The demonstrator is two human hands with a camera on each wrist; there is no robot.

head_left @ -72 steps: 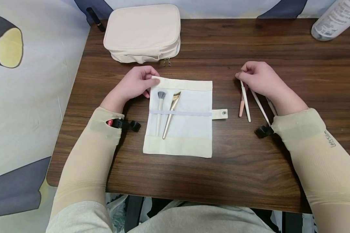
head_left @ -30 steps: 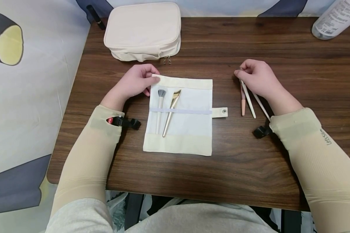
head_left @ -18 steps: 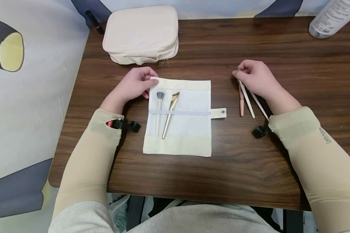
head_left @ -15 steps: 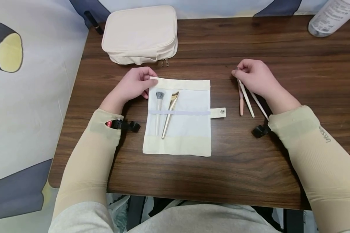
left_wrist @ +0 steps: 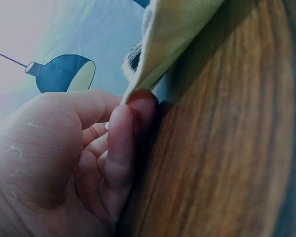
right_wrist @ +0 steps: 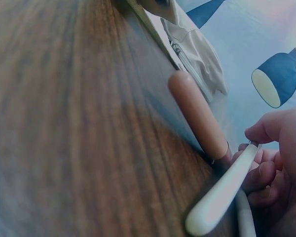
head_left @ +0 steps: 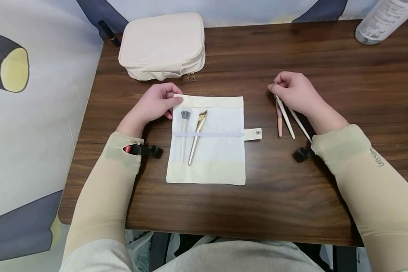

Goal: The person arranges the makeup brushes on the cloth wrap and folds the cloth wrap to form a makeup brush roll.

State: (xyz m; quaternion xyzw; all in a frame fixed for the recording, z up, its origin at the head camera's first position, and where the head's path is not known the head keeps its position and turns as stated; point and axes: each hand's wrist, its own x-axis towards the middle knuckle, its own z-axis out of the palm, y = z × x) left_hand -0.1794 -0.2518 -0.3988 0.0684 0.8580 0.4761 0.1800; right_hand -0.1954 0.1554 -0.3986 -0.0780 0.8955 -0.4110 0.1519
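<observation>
My left hand (head_left: pixel 158 101) pinches the top left corner of a cream fabric brush roll (head_left: pixel 221 173) lying opened out; the left wrist view shows thumb and fingertips on the cloth edge. Under its elastic band sit a grey-bristled makeup brush (head_left: pixel 184 121) and a gold makeup brush (head_left: pixel 196 139). To the right, my right hand (head_left: pixel 294 90) pinches a white-handled makeup brush (right_wrist: pixel 222 195) near its metal end, its bristle end hidden by the fingers. Beside that handle are a pink handle (right_wrist: pixel 200 116) and another white handle (head_left: pixel 300 124), both running up under the hand.
A cream zip case (head_left: pixel 163 45) stands behind the roll, with a black tube (head_left: pixel 109 33) at its left. At the back right is a clear labelled bottle (head_left: pixel 384 22). The roll's snap tab (head_left: pixel 253 134) sticks out towards the right hand. The wooden table's front edge (head_left: pixel 224 235) lies near the body.
My right hand has shifted slightly left, and the white handle it pinches has swung a little away from the pink one. The left hand keeps its grip on the roll's corner.
</observation>
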